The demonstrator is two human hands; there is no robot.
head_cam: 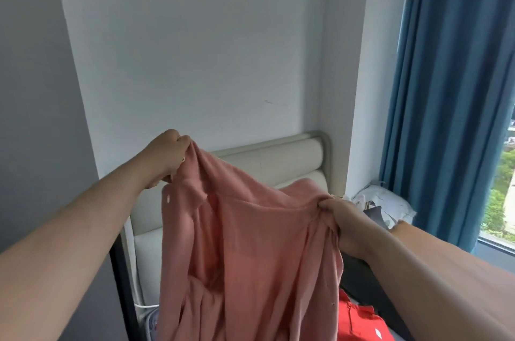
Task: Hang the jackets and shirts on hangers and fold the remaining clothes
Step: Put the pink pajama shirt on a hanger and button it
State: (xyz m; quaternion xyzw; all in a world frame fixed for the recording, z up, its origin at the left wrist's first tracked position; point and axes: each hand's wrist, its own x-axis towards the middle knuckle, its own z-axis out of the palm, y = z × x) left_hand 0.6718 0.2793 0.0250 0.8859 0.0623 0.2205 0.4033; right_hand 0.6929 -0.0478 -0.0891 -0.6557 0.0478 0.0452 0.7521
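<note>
A pink shirt [250,257] hangs in the air in front of me, held up by its top edge over the bed. My left hand [167,156] grips one upper corner of it, raised higher. My right hand [345,223] grips the other upper corner, lower and to the right. The cloth droops between the two hands and falls out of the bottom of the frame. No hanger is in sight.
Behind the shirt stands a cream padded headboard [292,156]. A red garment [362,321] and a black garment [359,273] lie on the bed at lower right. A white bag [381,198] sits by the blue curtain [451,90] and window.
</note>
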